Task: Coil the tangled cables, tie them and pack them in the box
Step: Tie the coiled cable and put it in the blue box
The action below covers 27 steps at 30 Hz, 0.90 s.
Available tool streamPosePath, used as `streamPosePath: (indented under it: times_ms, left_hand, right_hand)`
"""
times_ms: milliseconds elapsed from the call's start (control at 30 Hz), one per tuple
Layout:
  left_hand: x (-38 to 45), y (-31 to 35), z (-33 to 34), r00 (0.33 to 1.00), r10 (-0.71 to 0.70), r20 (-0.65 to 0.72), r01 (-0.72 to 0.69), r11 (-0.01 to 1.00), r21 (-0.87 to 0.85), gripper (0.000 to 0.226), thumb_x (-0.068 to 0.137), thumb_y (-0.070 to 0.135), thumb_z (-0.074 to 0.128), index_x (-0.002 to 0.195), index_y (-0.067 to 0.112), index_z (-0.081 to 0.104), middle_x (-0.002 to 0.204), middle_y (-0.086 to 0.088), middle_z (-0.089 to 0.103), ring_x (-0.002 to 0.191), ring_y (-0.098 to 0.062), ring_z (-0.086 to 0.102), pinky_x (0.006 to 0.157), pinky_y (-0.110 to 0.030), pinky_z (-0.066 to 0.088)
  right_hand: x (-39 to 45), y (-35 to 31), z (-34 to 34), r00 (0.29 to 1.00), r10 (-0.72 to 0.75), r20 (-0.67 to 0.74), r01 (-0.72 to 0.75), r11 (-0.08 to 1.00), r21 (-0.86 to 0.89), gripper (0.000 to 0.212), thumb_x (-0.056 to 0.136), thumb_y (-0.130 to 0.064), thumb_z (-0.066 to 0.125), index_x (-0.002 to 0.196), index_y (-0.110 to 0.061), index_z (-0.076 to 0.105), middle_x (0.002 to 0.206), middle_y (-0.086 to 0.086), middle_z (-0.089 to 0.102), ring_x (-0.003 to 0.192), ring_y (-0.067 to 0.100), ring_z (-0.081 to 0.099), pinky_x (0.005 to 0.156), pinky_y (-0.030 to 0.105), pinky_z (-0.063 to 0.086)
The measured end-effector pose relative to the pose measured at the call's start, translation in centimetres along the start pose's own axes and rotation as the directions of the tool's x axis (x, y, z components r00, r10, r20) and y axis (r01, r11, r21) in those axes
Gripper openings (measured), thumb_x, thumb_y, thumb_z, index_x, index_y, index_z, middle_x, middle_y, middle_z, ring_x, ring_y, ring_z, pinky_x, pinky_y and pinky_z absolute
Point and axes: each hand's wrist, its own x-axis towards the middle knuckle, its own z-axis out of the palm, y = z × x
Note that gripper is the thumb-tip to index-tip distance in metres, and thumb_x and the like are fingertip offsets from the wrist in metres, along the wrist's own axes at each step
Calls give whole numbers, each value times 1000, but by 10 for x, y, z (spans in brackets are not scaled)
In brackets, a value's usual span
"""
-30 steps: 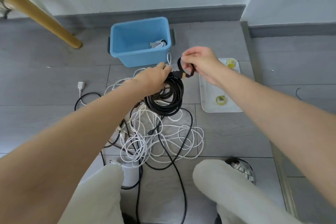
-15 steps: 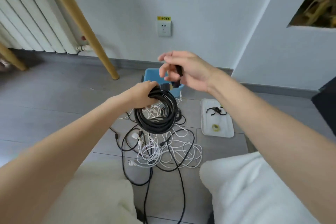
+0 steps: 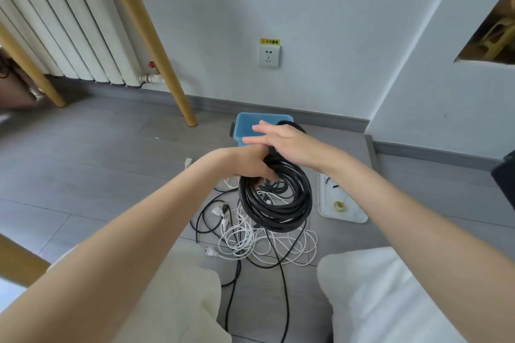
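A thick black cable coil (image 3: 278, 214) hangs in the air in front of me. My left hand (image 3: 250, 164) grips it at its top. My right hand (image 3: 289, 145) is just above the left, index finger and thumb stretched out to the left. A black strap (image 3: 291, 124) arcs over the back of that hand and runs under the palm onto the top of the coil. The blue box (image 3: 248, 125) stands on the floor behind both hands, partly hidden. Below the coil, white and black cables (image 3: 250, 239) lie tangled on the floor.
A white tray (image 3: 326, 203) with a yellow tape roll (image 3: 339, 205) and black ties lies right of the coil. A wooden table leg (image 3: 178, 92) stands left of the box. My knees (image 3: 390, 295) frame the tangle. A wall socket (image 3: 269, 56) is above the box.
My head has tilted up, so more wall shows. My right hand has dropped with the strap onto the top of the coil, right over my left hand.
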Motion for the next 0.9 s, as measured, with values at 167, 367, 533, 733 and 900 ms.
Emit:
streamPosePath:
  times_ms: [167, 367, 533, 733, 900]
  left_hand:
    - [-9, 2, -7, 992, 58, 108, -32, 972, -232, 19, 87, 2, 62, 86, 14, 47, 56, 1, 48, 46, -9, 47, 45, -19, 44]
    - [-14, -2, -7, 986, 84, 143, -16, 904, -428, 12, 90, 16, 60, 98, 20, 52, 73, 5, 47, 56, -7, 43, 51, -19, 46]
    - [-17, -4, -9, 969, 85, 231, 69, 808, -585, 11, 94, 22, 50, 103, 16, 53, 65, 9, 55, 55, -6, 42, 49, -17, 45]
    - [-21, -2, -14, 933, 104, 344, 137, 782, -608, 37, 81, 42, 49, 107, 17, 55, 79, 6, 54, 58, -4, 39, 53, -12, 43]
    - [-19, -7, -17, 933, 124, 337, 150, 718, -680, 27, 84, 27, 52, 107, 13, 55, 80, 4, 51, 57, -4, 40, 52, -13, 43]
  right_hand:
    - [-1, 7, -11, 1000, -17, 13, 19, 994, -112, 41, 101, -18, 25, 133, -24, 51, 152, -8, 28, 144, 2, 3, 117, 40, -10]
    - [-2, 13, -8, 999, -20, 35, 24, 990, -138, 43, 101, -23, 26, 142, -22, 38, 155, -3, 21, 143, 4, 9, 115, 21, 1]
    - [-6, 11, -8, 1000, -12, 1, 12, 983, -184, 43, 100, -20, 28, 143, -18, 36, 152, -3, 31, 140, 6, 22, 104, 12, 14]
    - [-10, 11, -10, 998, -60, 7, 59, 969, -239, 41, 101, -18, 29, 141, -15, 39, 148, -1, 38, 137, 9, 30, 96, 7, 17]
    - [-14, 7, -14, 986, -167, 9, 165, 957, -239, 44, 96, -19, 30, 135, -21, 49, 142, -4, 46, 135, 6, 30, 92, 3, 15]
